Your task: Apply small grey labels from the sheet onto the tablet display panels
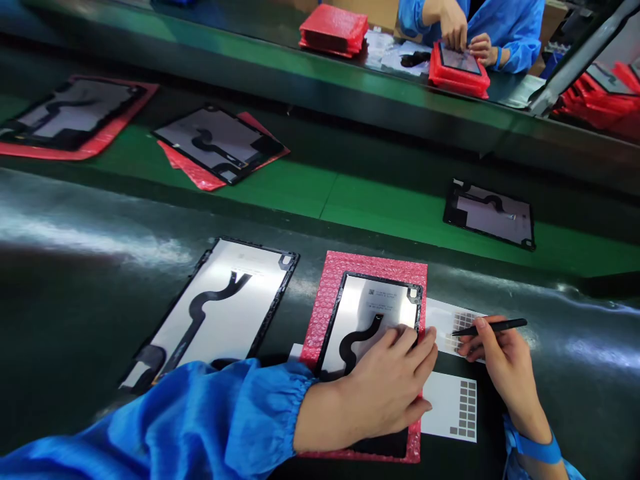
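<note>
My left hand [387,390] lies across a display panel [353,303], its fingers stretched toward the right edge. The panel rests back side up on a pink bubble-wrap bag [320,313] and carries a black curved ribbon cable [349,347]. My right hand [510,363], in a blue wristband, is closed on black tweezers [500,326]. Their tip points left over a white sheet [443,317] of small grey squares, partly under my fingers. A second white sheet [440,403] with grey squares lies below it, its left side hidden by the bag and my hand.
Another panel [240,267] lies to the left. Beyond, a green conveyor belt [310,187] carries a panel on a red bag [215,143], one at far left [80,110] and one at right [493,213]. Across it, a co-worker's hands [455,30] touch a panel on red bags.
</note>
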Demonstrator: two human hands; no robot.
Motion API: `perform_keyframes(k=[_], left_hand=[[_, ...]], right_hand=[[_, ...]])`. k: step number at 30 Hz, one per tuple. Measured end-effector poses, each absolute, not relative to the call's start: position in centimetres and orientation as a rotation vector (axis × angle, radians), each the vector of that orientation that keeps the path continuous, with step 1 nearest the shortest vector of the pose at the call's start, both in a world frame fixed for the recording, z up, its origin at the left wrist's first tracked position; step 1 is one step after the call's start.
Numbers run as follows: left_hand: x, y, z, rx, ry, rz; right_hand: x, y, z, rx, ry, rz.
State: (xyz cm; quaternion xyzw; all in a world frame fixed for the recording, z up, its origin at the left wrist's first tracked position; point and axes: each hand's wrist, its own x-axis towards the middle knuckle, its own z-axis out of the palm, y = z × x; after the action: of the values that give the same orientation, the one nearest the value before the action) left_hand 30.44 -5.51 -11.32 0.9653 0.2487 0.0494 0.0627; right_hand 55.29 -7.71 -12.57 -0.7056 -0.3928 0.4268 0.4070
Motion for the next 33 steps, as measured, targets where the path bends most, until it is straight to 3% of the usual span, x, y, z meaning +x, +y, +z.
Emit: perform_keyframes(k=[14,21,33], left_hand=[[29.8,-5.3,-10.8,2.914,0.714,0.261],[23.7,-6.7,-8.9,2.681,0.698,0.412],[16.8,-4.4,-11.7,2.565,1.011,0.582]], right_hand=[[55.8,-7.0,-12.2,-1.708,-0.987,1.118],[55.9,-7.1,-12.2,-1.734,-0.989,1.052],[56.8,-6.8,-11.6,-1.738,-0.930,1.118]])
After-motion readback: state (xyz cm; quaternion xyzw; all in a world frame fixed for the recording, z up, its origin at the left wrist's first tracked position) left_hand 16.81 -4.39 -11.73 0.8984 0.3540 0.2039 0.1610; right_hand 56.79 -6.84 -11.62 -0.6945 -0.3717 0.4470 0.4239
